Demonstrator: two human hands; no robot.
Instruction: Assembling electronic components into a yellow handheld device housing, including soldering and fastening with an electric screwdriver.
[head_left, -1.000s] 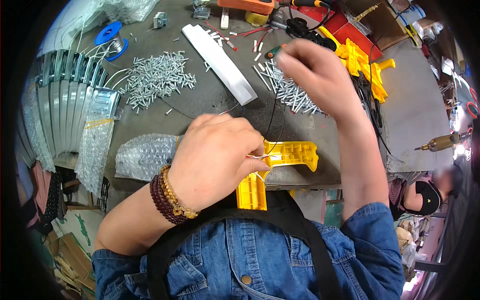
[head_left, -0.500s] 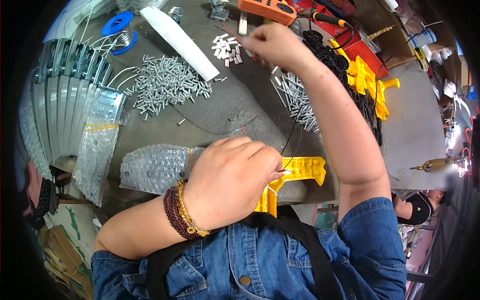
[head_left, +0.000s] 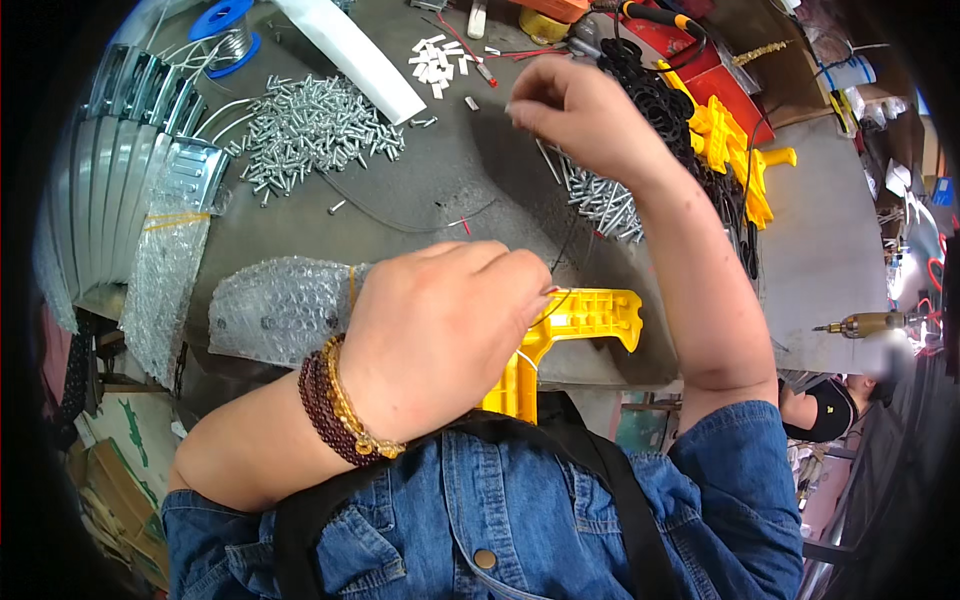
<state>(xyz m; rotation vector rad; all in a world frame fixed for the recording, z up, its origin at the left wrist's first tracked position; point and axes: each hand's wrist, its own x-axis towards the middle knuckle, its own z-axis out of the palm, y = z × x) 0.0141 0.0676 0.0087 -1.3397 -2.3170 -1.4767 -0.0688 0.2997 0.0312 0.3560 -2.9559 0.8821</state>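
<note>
Near my chest, my left hand [head_left: 445, 325] is closed, its thumb and forefinger pinching the end of a thin dark wire [head_left: 566, 300]. Below those fingers lies a yellow plastic handle shell [head_left: 590, 315], ribbed inside and partly covered by the hand; a short white wire [head_left: 528, 362] shows on it. My right hand [head_left: 585, 120] is raised over the bench with curled fingers, thumb and forefinger drawn together. Something small and pale may be at their tips, too small to make out. Small white sleeve pieces [head_left: 435, 68] lie to its left, long screws [head_left: 605, 205] below it.
At left are a heap of short screws [head_left: 315, 130], blade-like metal parts [head_left: 120, 190], bubble-wrapped pieces [head_left: 280, 310] and a blue wire spool [head_left: 222, 38]. Black cords [head_left: 640, 100], yellow handle parts [head_left: 720, 140] and a red box [head_left: 705, 75] stand right. Another person [head_left: 825, 408] is beyond.
My right hand has moved down and slightly right, away from the white sleeve pieces. My left hand keeps its pinch by the yellow shell. The whole view has shifted slightly.
</note>
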